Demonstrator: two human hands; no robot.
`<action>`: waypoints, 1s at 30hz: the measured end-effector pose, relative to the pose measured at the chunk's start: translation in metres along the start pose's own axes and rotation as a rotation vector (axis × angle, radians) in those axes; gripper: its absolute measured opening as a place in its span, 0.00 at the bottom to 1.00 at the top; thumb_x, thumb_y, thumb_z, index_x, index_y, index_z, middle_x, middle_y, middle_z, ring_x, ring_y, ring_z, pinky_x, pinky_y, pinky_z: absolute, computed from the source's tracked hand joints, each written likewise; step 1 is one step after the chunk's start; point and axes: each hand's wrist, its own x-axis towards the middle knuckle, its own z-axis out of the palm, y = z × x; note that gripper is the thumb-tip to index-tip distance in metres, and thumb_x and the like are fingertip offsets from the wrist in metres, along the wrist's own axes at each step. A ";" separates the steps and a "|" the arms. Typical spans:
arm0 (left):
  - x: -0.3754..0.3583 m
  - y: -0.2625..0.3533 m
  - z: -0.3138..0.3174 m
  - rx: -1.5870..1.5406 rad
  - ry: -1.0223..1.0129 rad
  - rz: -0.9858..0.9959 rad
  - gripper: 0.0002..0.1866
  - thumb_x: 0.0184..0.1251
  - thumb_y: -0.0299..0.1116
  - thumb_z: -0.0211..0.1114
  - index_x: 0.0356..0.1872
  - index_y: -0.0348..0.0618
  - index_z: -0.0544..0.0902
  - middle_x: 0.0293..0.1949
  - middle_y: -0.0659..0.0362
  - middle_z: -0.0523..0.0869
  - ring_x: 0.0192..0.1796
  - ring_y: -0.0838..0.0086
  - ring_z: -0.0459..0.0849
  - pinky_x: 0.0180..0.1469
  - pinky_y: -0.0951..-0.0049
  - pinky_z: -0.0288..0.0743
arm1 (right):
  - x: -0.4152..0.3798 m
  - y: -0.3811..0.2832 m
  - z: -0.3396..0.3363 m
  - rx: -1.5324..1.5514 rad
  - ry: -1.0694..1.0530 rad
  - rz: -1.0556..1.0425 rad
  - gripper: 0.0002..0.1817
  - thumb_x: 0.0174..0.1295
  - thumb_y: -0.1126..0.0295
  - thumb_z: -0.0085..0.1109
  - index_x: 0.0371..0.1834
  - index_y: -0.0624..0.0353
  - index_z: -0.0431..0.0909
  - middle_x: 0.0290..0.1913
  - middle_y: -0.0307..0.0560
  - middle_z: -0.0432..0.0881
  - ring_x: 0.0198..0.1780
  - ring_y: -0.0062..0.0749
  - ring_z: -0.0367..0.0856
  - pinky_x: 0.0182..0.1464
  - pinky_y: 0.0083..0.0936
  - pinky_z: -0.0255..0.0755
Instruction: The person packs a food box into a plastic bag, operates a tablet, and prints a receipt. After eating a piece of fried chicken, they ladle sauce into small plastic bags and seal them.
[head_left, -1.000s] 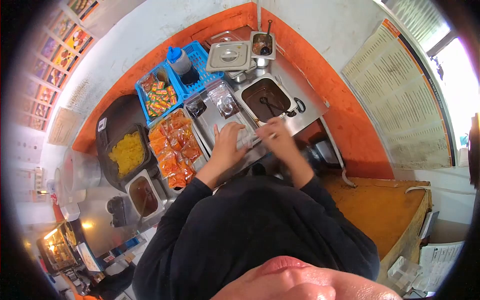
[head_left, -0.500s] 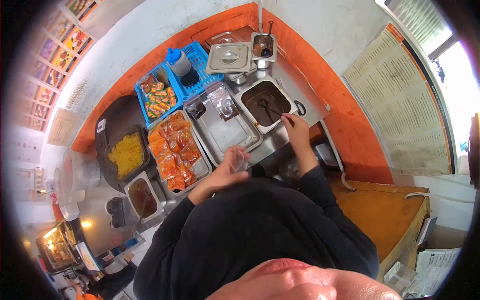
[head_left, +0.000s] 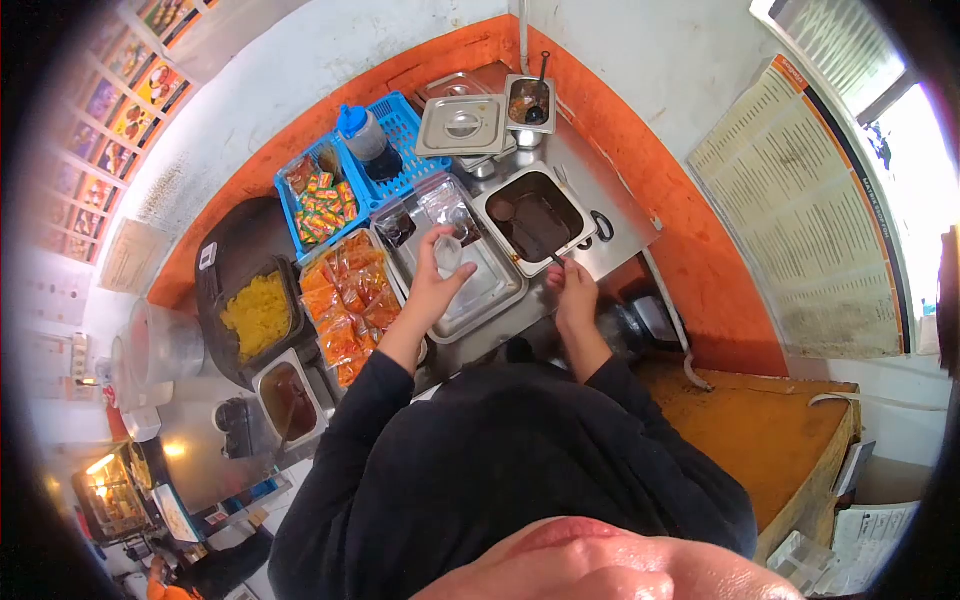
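Over the metal tray point(head_left: 482, 308), my left hand point(head_left: 437, 280) holds a small clear cup point(head_left: 450, 256) between thumb and fingers. My right hand point(head_left: 575, 292) grips the handle of a dark ladle point(head_left: 506, 209) at the near edge of a steel pan point(head_left: 588, 236). The ladle's bowl rests in dark brown sauce point(head_left: 540, 215) in that pan. Small bags with dark contents point(head_left: 448, 205) lie at the tray's far end. To the left, bags of orange food point(head_left: 350, 290) fill another tray.
Scissors point(head_left: 602, 226) lie right of the sauce pan. Behind stand a lidded pan point(head_left: 463, 125), a small pan with a ladle point(head_left: 530, 101) and blue baskets point(head_left: 400, 130) with a bottle point(head_left: 363, 132). Yellow food point(head_left: 262, 312) and another sauce pan point(head_left: 287, 400) are at left.
My left hand has moved forward over the tray with the cup. My right hand has lowered and shifted toward me, and the ladle's bowl has moved to the left side of the sauce.
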 end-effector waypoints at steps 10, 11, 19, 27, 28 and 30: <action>0.082 -0.020 0.037 -0.024 -0.054 0.060 0.31 0.50 0.29 0.68 0.55 0.41 0.62 0.54 0.54 0.65 0.60 0.67 0.62 0.61 0.70 0.54 | -0.026 -0.050 -0.005 0.070 0.041 -0.099 0.15 0.66 0.64 0.47 0.45 0.66 0.72 0.28 0.41 0.78 0.26 0.19 0.73 0.31 0.16 0.69; 0.085 -0.024 0.042 -0.028 -0.064 0.068 0.31 0.50 0.29 0.68 0.55 0.41 0.62 0.54 0.54 0.65 0.60 0.67 0.62 0.61 0.70 0.54 | -0.029 -0.056 -0.006 0.075 0.049 -0.109 0.15 0.66 0.64 0.47 0.45 0.66 0.72 0.28 0.41 0.78 0.26 0.19 0.73 0.31 0.16 0.69; 0.102 -0.041 0.067 -0.035 -0.146 0.020 0.30 0.52 0.31 0.67 0.56 0.43 0.63 0.53 0.55 0.67 0.54 0.70 0.66 0.56 0.72 0.60 | -0.045 -0.114 0.007 0.060 -0.029 -0.288 0.14 0.66 0.65 0.47 0.43 0.66 0.73 0.27 0.42 0.77 0.25 0.21 0.72 0.31 0.17 0.68; 0.104 -0.040 0.084 -0.142 -0.185 -0.077 0.32 0.50 0.29 0.68 0.55 0.39 0.62 0.51 0.54 0.67 0.55 0.69 0.67 0.58 0.71 0.60 | -0.046 -0.125 0.018 -0.076 -0.142 -0.384 0.13 0.66 0.66 0.47 0.41 0.67 0.74 0.27 0.43 0.77 0.26 0.21 0.73 0.32 0.17 0.68; 0.103 -0.034 0.083 -0.155 -0.191 -0.086 0.32 0.50 0.29 0.68 0.55 0.39 0.61 0.51 0.55 0.68 0.55 0.70 0.66 0.58 0.71 0.60 | -0.045 -0.123 0.018 -0.116 -0.150 -0.397 0.13 0.66 0.66 0.47 0.41 0.67 0.74 0.27 0.42 0.77 0.27 0.21 0.73 0.32 0.17 0.68; 0.103 -0.031 0.084 -0.169 -0.196 -0.094 0.32 0.50 0.28 0.68 0.56 0.38 0.61 0.50 0.55 0.69 0.55 0.70 0.66 0.58 0.71 0.60 | -0.043 -0.119 0.014 -0.156 -0.162 -0.422 0.12 0.66 0.67 0.47 0.41 0.67 0.74 0.27 0.43 0.78 0.27 0.20 0.73 0.32 0.17 0.69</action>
